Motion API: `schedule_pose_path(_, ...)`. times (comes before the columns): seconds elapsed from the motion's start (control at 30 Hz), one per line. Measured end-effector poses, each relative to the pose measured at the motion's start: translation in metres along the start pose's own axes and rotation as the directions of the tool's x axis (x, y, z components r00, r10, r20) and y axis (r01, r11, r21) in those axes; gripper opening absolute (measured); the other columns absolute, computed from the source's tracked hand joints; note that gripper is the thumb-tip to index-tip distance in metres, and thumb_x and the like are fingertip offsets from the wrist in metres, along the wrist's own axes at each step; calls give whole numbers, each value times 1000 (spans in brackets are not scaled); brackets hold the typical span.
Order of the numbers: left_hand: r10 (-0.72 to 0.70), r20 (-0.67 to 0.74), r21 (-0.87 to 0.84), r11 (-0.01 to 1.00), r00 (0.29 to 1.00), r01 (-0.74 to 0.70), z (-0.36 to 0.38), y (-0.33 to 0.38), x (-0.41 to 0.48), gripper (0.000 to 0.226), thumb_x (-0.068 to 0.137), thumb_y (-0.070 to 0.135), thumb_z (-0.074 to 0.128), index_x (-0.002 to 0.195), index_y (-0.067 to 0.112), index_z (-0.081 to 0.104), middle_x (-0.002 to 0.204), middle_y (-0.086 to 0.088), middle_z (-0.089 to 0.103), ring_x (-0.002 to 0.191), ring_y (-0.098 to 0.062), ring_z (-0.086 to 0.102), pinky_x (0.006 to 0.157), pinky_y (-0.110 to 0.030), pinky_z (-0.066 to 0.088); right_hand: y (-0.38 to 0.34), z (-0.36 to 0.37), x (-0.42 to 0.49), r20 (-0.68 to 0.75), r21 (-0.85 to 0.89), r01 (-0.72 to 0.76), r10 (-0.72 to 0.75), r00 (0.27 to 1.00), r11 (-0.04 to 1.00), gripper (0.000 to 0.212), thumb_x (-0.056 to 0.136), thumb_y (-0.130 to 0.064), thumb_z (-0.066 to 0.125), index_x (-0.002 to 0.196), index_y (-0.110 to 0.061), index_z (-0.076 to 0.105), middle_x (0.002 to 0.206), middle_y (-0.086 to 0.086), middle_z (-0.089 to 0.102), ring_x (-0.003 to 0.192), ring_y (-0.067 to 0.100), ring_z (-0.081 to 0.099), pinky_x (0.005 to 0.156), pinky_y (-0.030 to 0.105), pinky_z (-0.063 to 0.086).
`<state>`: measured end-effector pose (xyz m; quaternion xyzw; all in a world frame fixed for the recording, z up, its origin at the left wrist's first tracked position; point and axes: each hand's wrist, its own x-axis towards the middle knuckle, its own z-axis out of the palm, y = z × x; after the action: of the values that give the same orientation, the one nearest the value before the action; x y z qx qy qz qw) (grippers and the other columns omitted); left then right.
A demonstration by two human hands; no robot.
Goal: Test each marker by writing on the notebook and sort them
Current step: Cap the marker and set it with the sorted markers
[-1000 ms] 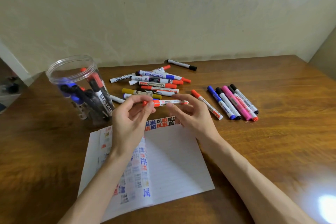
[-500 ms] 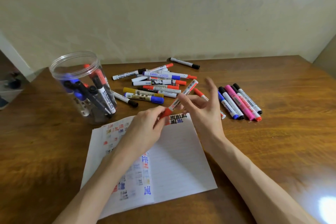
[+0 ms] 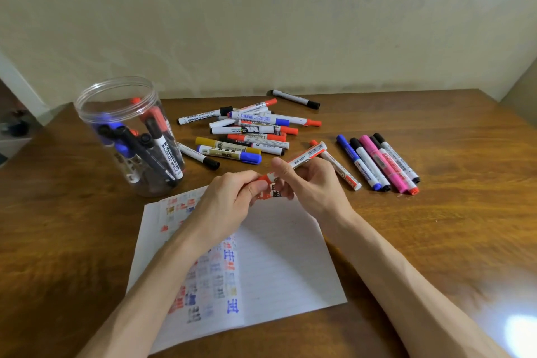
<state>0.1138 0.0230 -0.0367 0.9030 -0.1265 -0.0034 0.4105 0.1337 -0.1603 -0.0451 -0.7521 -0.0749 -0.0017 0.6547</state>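
We hold one red marker (image 3: 305,157) in both hands, in the air just over the far edge of the notebook (image 3: 290,264). Our left hand (image 3: 229,200) pinches the red cap (image 3: 263,179) with curled fingers. Our right hand (image 3: 315,183) is wrapped round the white middle, thumb on top. So neither hand is loose, and both are grasping this same marker. We think this is the step where the cap gets pulled off so the marker can be tried (or pushed on, we cannot tell for sure). The notebook lies open on the table (image 3: 436,241), with lots of little colour marks on its left page and most of its right page bare. Past the far edge of the notebook lies a messy pile of markers (image 3: 252,131), which look like the ones waiting for a try. Past the far right corner of the notebook, some markers lie side by side in a neat row (image 3: 377,163). Past the far left corner stands a clear jar (image 3: 128,136) with more markers in it. Next we would need a firm pull with the left hand while the right holds tight. Then we tip the nib down to a bare bit of the page and write.
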Motion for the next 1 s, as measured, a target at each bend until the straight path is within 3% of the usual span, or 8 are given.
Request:
schedule_pose_path(0.13,-24,71,-110,993,997,32,-5,3,-1,25,105,34,52,94,29,73,66,12,65,62,-2,57,58,-17,45,-4,-1,-2,36,-23,48,-47,998,999,31,98,-38,70,85,-11,72,71,1,74,63,10,68,62,26,54)
schedule_pose_path(0.4,-91,242,-355,918,966,176,-18,7,-1,28,103,33,52,92,20,74,67,4,52,60,-10,45,56,-20,39,-10,0,-6,73,23,78,-80,994,997,27,102,-31,66,88,-8,69,70,-3,71,64,6,66,62,18,50)
schedule_pose_path(0.5,-64,127,-251,963,990,95,-11,5,2,21,102,35,55,101,28,76,68,13,63,63,-3,55,59,-17,45,-8,4,-7,22,67,59,-61,998,996,28,103,-35,65,88,-11,69,72,-5,71,64,5,65,61,17,49)
schedule_pose_path(0.57,24,13,-81,996,1000,-23,-5,3,-1,20,101,34,59,113,33,74,86,21,73,83,4,67,72,-16,54,-8,6,-9,8,69,47,-48,999,997,29,101,-37,67,84,-14,71,71,-5,71,62,5,64,60,18,49)
schedule_pose_path(0.67,119,-27,66,991,993,-117,0,0,-5,24,103,38,54,116,29,72,95,14,76,90,-6,70,77,-34,60,-7,6,-11,1,14,45,-45,999,999,35,99,-39,70,79,-11,75,67,0,71,58,8,62,58,20,48)
schedule_pose_path(0.8,82,-2,3,997,997,-82,-5,0,-6,23,105,38,50,98,29,70,75,3,68,74,-19,63,66,-45,52,-7,2,-8,23,7,62,-62,998,998,38,98,-38,70,83,-4,76,67,2,70,57,7,59,56,18,46)
schedule_pose_path(0.9,69,62,-61,996,996,-66,-6,2,-6,26,106,36,50,88,28,68,72,1,65,71,-17,62,63,-36,52,-9,0,-8,50,-19,84,-83,995,996,35,99,-36,69,83,-5,75,67,0,69,59,8,58,57,20,46)
schedule_pose_path(1.0,-15,117,-149,988,993,33,-28,-13,-11,32,106,34,48,86,18,68,62,2,53,57,-10,51,58,-23,44,-9,-28,-1,-144,117,48,-30,989,992,35,101,-37,66,81,-9,70,66,-3,63,60,10,54,58,22,43)
